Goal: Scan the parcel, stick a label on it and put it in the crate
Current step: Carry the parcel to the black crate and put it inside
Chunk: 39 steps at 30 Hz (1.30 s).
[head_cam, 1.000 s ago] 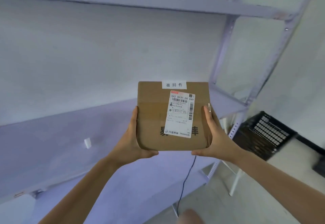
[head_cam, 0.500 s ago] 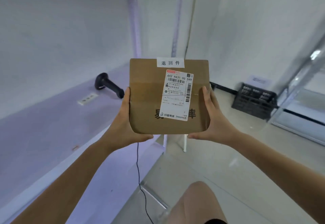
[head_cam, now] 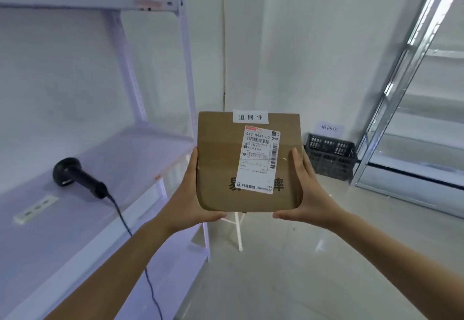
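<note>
I hold a brown cardboard parcel [head_cam: 221, 164] upright in front of me. My left hand [head_cam: 190, 194] grips its left edge and my right hand [head_cam: 308, 191] its right edge, thumbs under the bottom. A white shipping label [head_cam: 259, 159] with barcodes covers its face, and a small white sticker [head_cam: 250, 117] with printed characters sits at its top edge. The black crate [head_cam: 330, 155] stands on the floor against the far wall, just right of the parcel. A black handheld scanner [head_cam: 76, 176] lies on the shelf at left, its cable hanging over the edge.
A lilac metal shelf rack [head_cam: 105, 169] fills the left side, with a white strip [head_cam: 35, 208] lying on it. A silver rack [head_cam: 411, 109] stands at right. A white sign [head_cam: 329, 127] hangs on the wall above the crate. White stand legs [head_cam: 238, 232] rise from the floor.
My view has swung right, away from the shelf toward the room's corner. The crate now appears closer to the parcel, which stays in both hands.
</note>
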Each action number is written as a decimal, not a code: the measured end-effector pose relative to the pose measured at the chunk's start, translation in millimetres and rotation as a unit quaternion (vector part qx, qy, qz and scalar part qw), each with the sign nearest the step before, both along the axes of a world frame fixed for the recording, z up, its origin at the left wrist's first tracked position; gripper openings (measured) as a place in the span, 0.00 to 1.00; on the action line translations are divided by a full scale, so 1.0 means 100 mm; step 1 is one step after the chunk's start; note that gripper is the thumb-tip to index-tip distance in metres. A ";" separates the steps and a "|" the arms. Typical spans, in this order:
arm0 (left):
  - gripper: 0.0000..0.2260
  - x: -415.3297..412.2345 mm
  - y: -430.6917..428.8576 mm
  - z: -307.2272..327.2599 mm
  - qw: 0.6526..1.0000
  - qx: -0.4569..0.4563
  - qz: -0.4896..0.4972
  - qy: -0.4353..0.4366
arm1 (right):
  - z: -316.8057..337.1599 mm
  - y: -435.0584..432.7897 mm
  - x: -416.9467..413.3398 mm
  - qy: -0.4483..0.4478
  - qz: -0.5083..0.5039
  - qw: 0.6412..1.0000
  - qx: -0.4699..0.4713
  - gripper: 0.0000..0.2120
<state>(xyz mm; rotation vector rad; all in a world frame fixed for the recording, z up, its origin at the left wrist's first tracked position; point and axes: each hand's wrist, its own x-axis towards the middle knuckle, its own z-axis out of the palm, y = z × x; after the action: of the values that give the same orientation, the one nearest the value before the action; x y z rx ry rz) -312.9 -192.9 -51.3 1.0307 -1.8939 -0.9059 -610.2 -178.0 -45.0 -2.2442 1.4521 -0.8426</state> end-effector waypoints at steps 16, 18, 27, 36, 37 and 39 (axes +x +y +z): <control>0.64 -1.61 -1.74 -0.06 0.998 0.009 0.056 -0.037 | 0.02 -1.98 -1.68 0.008 0.026 1.000 -0.005 0.68; 0.65 -1.70 -1.83 -0.06 0.997 0.001 0.063 -0.041 | -0.02 -2.09 -1.77 -0.007 0.033 0.999 0.001 0.69; 0.65 -1.88 -2.31 -0.17 0.994 0.024 0.085 -0.058 | -0.16 -2.61 -1.95 -0.018 0.054 0.998 -0.003 0.68; 0.66 -1.84 -3.07 -0.52 0.990 0.039 0.127 -0.040 | -0.40 -3.61 -1.89 0.001 0.091 0.996 0.011 0.68; 0.66 -1.82 -3.17 -0.56 0.989 0.042 0.136 -0.038 | -0.42 -3.77 -1.86 0.003 0.102 0.995 0.012 0.68; 0.66 -1.76 -3.36 -0.62 0.985 0.059 0.159 -0.029 | -0.45 -4.09 -1.78 0.009 0.126 0.992 0.020 0.68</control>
<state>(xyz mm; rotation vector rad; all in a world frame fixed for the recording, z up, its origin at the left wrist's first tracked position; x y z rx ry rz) -489.2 -528.9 -113.7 1.3974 -1.6732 -0.8158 -788.0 -586.6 -89.6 -2.3463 1.1499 -0.7084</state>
